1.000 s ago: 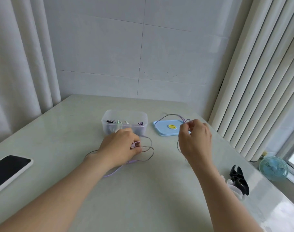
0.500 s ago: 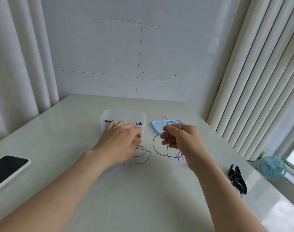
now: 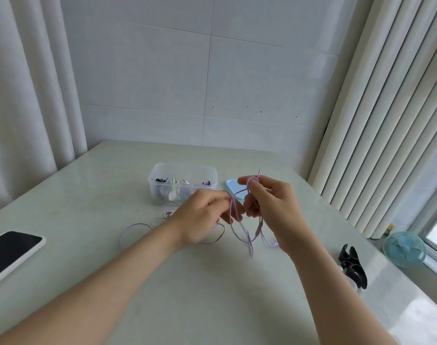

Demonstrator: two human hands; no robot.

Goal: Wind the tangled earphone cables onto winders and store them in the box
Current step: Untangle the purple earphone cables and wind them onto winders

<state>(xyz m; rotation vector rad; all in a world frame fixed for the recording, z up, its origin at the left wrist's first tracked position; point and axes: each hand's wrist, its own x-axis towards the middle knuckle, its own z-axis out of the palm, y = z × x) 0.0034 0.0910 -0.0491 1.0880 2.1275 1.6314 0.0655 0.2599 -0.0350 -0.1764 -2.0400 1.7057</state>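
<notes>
1. Landmark: clear plastic box (image 3: pixel 160 192), open-topped, on the pale table (image 3: pixel 212 295). A few small dark, green and white items sit inside, too small to identify.
2. Purple earphone cable (image 3: pixel 250 246) is outside the box, just in front of it. It's strung between both hands, loose loops hanging down and trailing on the table.
3. Left hand (image 3: pixel 202 217) is raised just in front of the box, fingers curled, pinching a strand of the cable.
4. Right hand (image 3: pixel 269 207) is in front of the box, off its right corner. Thumb and forefinger pinch the cable, with a turn looped at the fingertip. Other fingers are curled.
5. Blue lid (image 3: pixel 231 188) lies flat just right of the box, partly hidden by the right hand.
6. Black winders (image 3: pixel 353 267) lie well right of the box, nearer the person; a small blue fan (image 3: pixel 404 247) stands beyond them.
7. Phone (image 3: pixel 11 247) lies well left of the box, screen dark.
</notes>
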